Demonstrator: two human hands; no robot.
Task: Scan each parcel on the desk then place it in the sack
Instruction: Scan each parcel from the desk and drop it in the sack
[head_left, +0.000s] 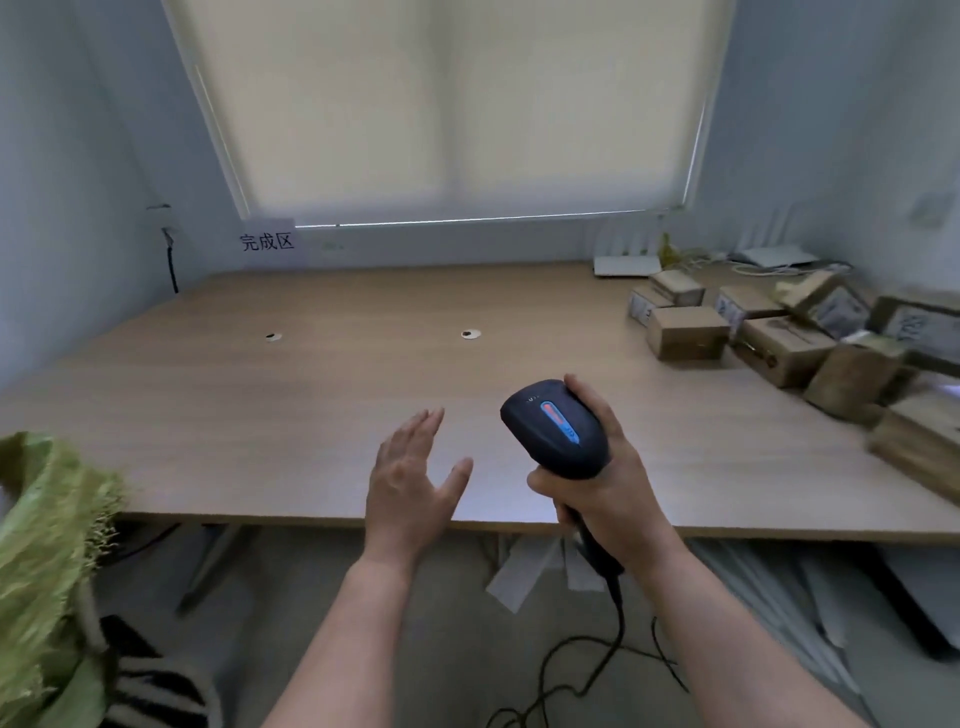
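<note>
Right hand (605, 483) grips black corded scanner (558, 428) by the handle, fingers wrapped round it, held over the table's (311, 405) near edge. Left hand (410, 483) hovers just beside it, fingers straight and released, palm holding nothing. Cardboard parcels (779, 338) piled at the table's far right, well apart from both hands. Green sack (47, 545) at lower left, beside the table edge.

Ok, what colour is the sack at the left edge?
Green, a frayed woven sack, seen in the head view, below the desk's left corner.
</note>
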